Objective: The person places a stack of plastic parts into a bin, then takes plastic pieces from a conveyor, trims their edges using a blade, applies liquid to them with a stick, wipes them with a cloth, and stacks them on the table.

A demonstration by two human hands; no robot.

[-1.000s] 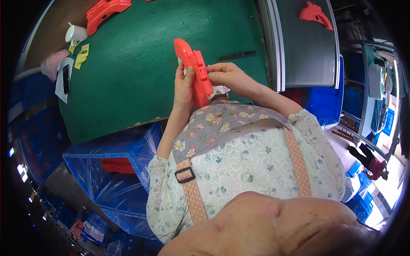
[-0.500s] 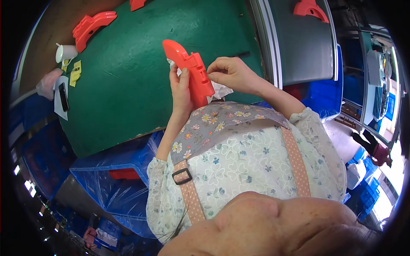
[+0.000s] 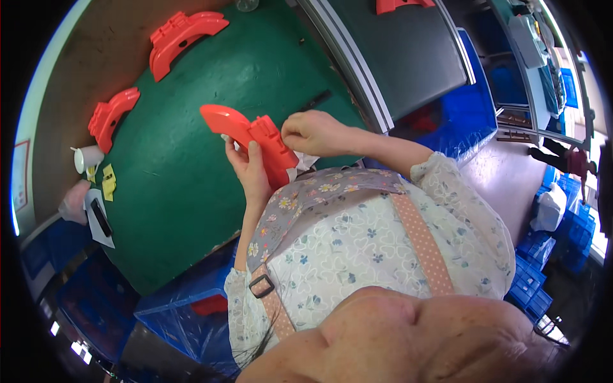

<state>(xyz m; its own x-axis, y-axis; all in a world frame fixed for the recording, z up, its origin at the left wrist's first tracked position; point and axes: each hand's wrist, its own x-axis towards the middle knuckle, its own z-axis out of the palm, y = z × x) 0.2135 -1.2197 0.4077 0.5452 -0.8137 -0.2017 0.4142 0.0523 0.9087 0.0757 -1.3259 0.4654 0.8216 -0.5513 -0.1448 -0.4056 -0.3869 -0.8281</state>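
Observation:
A curved red-orange plastic part (image 3: 273, 155) is tilted in front of my chest, over the near edge of the green table. My left hand (image 3: 251, 171) is closed around its left side, the thumb lying along its face. Close against the part's right edge is my right hand (image 3: 315, 133), its fingers curled together; what they pinch, if anything, is hidden. Crumpled white paper or cloth (image 3: 305, 162) shows beside the part's lower end, and a little white also peeks out near my left fingertips.
Two similar red parts (image 3: 185, 39) (image 3: 112, 120) lie at the table's far left. Near them are a white cup (image 3: 87, 158), yellow slips (image 3: 109, 182) and a phone (image 3: 100, 217) on paper. A dark slim tool (image 3: 317, 99) lies beyond my right hand. A dark conveyor belt (image 3: 399, 60) runs at right.
My view has turned, so the table and the parts on it sit differently in the picture. My left hand keeps its hold on the red part; the right fingers are more curled beside it.

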